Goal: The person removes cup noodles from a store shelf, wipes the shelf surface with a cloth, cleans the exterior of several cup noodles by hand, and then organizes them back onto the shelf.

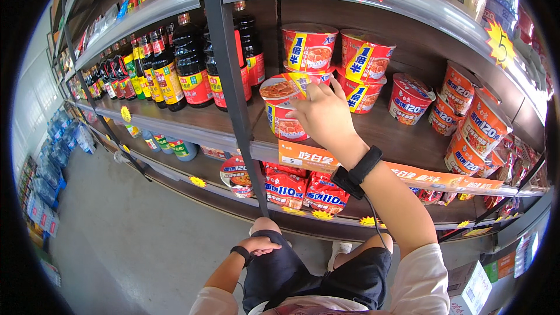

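My right hand [326,111] reaches onto the middle shelf and grips a red instant noodle cup [288,127] at the shelf's front edge. The thumb is at the rim and bent fingers lie over the lid, partly hiding it. Behind it stand two stacks of matching cups, a left stack [308,46] and a right stack [367,59]. My left hand [261,245] rests on my left knee, fingers loosely curled, with no object visible in it. Both wrists wear black bands, and a cable runs from the right one.
A black shelf upright [232,65] stands just left of the cup, with dark sauce bottles [190,70] beyond it. Orange noodle cups [485,118] are stacked at the right. Red noodle packets [284,186] lie on the shelf below. A carton [468,288] sits at lower right.
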Demonstrator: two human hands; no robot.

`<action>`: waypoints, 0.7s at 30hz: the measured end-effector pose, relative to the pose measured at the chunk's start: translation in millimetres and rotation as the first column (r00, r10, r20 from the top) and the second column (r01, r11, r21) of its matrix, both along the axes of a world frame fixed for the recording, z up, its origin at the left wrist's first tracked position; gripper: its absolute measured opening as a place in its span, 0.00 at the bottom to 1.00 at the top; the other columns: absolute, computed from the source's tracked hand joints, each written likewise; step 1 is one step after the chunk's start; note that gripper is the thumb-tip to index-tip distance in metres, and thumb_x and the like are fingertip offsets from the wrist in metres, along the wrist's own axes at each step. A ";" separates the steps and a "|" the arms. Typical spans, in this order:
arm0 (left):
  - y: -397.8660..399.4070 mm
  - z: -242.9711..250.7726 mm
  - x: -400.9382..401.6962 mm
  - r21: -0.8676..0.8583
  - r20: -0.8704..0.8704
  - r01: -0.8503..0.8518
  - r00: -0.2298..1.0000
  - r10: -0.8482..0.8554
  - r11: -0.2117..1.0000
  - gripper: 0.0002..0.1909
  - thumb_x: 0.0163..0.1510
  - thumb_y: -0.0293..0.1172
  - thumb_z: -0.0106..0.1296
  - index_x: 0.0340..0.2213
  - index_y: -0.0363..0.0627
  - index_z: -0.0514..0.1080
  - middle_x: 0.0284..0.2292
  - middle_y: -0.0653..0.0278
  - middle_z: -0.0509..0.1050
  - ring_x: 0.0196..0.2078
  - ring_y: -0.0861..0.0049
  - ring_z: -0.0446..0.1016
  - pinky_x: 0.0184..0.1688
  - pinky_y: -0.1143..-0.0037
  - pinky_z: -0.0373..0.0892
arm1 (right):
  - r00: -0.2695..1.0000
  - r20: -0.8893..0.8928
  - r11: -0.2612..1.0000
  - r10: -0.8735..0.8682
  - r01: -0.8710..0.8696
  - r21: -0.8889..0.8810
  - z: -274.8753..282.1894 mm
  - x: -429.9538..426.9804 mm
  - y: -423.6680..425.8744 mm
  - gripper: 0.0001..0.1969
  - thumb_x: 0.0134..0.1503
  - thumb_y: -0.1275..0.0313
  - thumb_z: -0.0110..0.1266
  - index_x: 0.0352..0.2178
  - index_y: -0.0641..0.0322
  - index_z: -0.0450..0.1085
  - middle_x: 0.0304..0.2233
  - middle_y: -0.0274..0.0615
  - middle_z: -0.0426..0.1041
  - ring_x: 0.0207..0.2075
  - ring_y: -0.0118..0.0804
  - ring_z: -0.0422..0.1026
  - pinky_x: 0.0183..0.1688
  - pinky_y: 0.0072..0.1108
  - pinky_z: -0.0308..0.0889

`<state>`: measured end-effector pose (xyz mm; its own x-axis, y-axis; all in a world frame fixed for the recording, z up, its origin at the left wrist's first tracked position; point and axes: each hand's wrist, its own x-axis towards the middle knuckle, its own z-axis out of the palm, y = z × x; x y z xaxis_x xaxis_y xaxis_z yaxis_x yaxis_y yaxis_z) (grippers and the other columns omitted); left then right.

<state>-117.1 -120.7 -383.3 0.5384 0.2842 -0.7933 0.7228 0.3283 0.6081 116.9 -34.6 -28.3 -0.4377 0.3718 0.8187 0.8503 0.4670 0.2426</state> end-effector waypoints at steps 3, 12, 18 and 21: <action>0.3 3.4 1.3 0.000 -0.014 -0.006 1.000 0.006 1.000 0.31 0.53 0.57 0.42 0.07 0.50 0.54 0.06 0.73 0.51 0.06 0.83 0.50 0.10 0.81 0.46 | 0.997 0.065 0.999 -0.049 0.049 0.006 0.4 -0.9 -0.4 0.11 0.43 0.64 0.59 0.31 0.50 0.75 0.29 0.40 0.66 0.35 0.40 0.67 0.50 0.37 0.61; -1.5 6.2 -2.6 0.049 0.042 0.001 0.999 -0.003 0.999 0.30 0.54 0.55 0.41 0.07 0.49 0.54 0.05 0.72 0.52 0.05 0.82 0.50 0.10 0.80 0.47 | 0.993 -0.087 0.984 0.077 -0.090 -0.153 -4.5 -0.4 1.9 0.11 0.42 0.74 0.54 0.31 0.54 0.74 0.30 0.42 0.65 0.37 0.43 0.66 0.39 0.27 0.67; -1.6 -0.2 -2.0 0.024 0.014 -0.010 1.000 0.010 1.000 0.30 0.54 0.54 0.42 0.07 0.49 0.54 0.06 0.72 0.52 0.05 0.82 0.51 0.10 0.80 0.47 | 0.983 -0.098 0.968 0.152 -0.168 -0.187 -4.4 5.2 3.6 0.12 0.42 0.76 0.53 0.32 0.53 0.74 0.28 0.44 0.64 0.35 0.46 0.66 0.40 0.30 0.66; -2.6 5.7 -1.4 0.018 0.028 -0.012 1.000 0.011 1.000 0.30 0.54 0.54 0.42 0.07 0.49 0.54 0.06 0.72 0.52 0.05 0.82 0.51 0.10 0.80 0.47 | 0.981 -0.103 0.977 0.163 -0.175 -0.124 -7.3 7.1 4.9 0.12 0.42 0.76 0.53 0.32 0.53 0.74 0.28 0.45 0.64 0.35 0.47 0.66 0.39 0.29 0.66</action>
<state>-118.5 -123.3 -377.5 0.5569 0.3045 -0.7728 0.7015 0.3256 0.6339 124.0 -29.7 -35.6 -0.4290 0.4059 0.8069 0.7722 0.6284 0.0944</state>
